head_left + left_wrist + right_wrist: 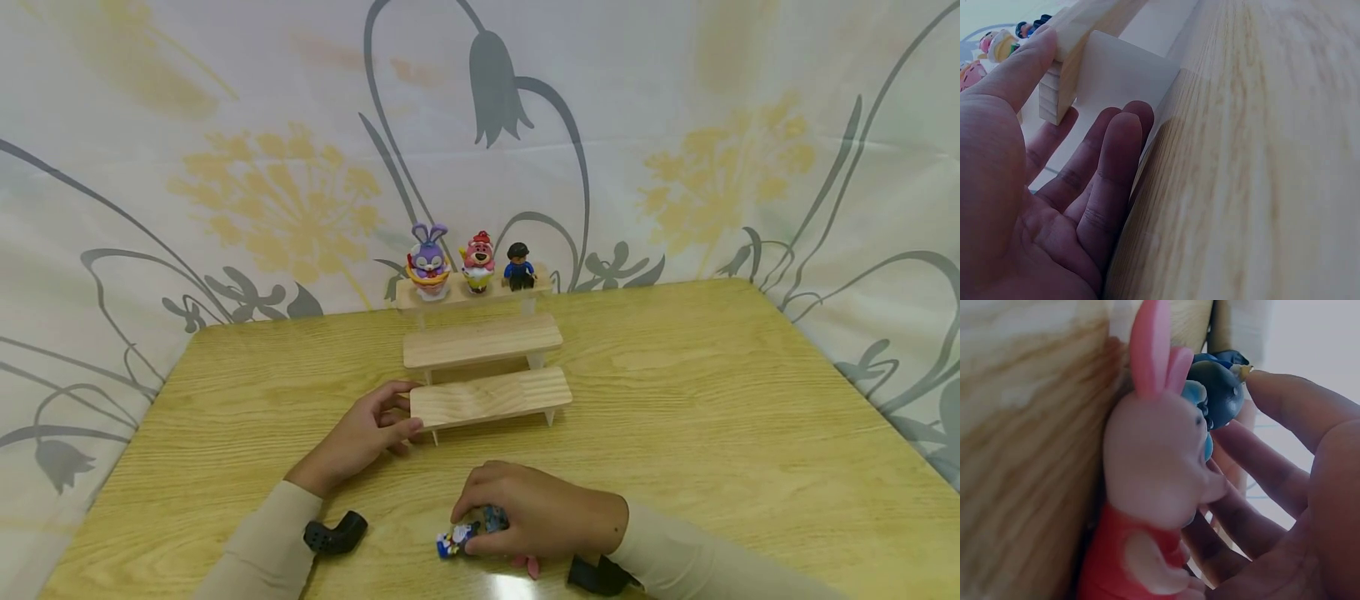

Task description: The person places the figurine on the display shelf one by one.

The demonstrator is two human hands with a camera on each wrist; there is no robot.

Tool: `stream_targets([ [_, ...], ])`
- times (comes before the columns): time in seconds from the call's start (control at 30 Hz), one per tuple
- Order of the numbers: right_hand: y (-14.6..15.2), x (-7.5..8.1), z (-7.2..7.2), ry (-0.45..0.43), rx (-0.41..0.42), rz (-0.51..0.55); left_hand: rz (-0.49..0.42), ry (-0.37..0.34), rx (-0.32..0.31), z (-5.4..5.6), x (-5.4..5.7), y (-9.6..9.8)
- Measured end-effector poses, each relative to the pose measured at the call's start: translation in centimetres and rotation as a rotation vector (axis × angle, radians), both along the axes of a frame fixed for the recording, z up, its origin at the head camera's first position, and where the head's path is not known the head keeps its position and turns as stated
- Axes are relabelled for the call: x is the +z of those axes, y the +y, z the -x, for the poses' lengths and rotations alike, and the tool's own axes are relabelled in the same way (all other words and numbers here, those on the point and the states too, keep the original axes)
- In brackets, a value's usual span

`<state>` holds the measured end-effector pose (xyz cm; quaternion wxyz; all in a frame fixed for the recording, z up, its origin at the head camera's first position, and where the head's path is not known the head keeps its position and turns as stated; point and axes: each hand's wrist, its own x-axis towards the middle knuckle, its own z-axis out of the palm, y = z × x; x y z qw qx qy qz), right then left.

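Note:
My left hand (363, 435) holds the left end of a three-tier wooden display stand (491, 398) at its lowest step. In the left wrist view the thumb lies on the board's (1054, 94) edge, with fingertips beneath it. Low in the head view, my right hand (543, 510) pinches a small blue-and-white toy figure (456, 542) between thumb and fingers, close to the tabletop. A grey-blue figure (495, 518) shows under that hand, partly hidden. Beside it lies a pink rabbit-eared figure in red (1147, 462), mostly covered by the hand in the head view.
On the top step stand a purple rabbit figure (429, 265), a pink bear figure (478, 262) and a black-capped figure in blue (519, 267). The wooden table (712, 400) meets a flower-patterned cloth (660, 167) behind. Black wrist devices (336, 533) sit by the sleeves.

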<state>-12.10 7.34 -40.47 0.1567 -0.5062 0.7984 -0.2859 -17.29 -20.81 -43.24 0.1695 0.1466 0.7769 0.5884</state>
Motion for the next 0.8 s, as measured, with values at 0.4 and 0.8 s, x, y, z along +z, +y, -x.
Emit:
stream_targets([
  [0.4, -0.08, 0.09, -0.15, 0.019, -0.014, -0.050, 0.004, 0.009, 0.000, -0.03, 0.07, -0.16],
  [0.8, -0.17, -0.09, -0.21, 0.029, -0.023, -0.053, 0.001, 0.005, 0.003, -0.10, 0.13, -0.06],
])
